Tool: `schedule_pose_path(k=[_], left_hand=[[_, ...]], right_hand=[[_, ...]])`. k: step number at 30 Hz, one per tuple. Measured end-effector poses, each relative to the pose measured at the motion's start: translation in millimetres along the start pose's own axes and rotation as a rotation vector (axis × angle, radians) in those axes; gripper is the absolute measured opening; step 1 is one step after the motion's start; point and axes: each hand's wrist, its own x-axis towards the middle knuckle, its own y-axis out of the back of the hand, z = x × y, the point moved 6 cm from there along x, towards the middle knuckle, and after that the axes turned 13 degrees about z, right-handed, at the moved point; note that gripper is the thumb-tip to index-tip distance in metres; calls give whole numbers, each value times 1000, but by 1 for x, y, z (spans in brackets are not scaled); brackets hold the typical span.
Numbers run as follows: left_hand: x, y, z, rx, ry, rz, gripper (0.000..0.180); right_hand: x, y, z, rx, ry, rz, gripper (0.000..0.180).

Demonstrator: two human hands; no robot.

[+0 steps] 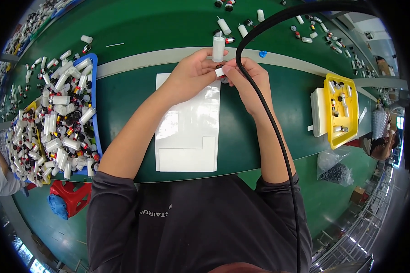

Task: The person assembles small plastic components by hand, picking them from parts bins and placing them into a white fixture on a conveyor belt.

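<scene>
My left hand (193, 73) is closed round a white cylinder (218, 49) that points away from me. Just below the fingers shows a small dark, reddish end piece (221, 67); whether it belongs to that cylinder I cannot tell. My right hand (252, 82) pinches a small white label (220, 72) between thumb and finger, against the dark piece. Both hands meet above the far end of a glossy white label sheet (187, 157), which lies on the green table. Part of its lower area is marked off by a stepped outline.
At left, a blue bin (94, 86) is heaped with white cylinders with black and red ends. To the right stand a yellow tray (329, 118) and a white stack of sheets (320, 111). A black cable (271, 118) crosses the view. More cylinders (223, 25) lie on the green belt beyond.
</scene>
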Motion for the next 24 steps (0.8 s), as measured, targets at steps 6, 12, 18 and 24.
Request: schedule_pose_path(k=[6, 12, 18, 24], left_hand=[[2, 3, -4, -20, -19, 15, 47], [4, 2, -3, -35, -15, -10, 46], [2, 5, -1, -37, -19, -37, 48], [0, 5, -2, -100, 4, 16, 48]], right_hand=[[2, 2, 2, -10, 8, -12, 15], [1, 2, 3, 46, 7, -24, 13], [-2, -2, -2, 40, 40, 10, 11], [3, 7, 8, 3, 150, 62, 25]])
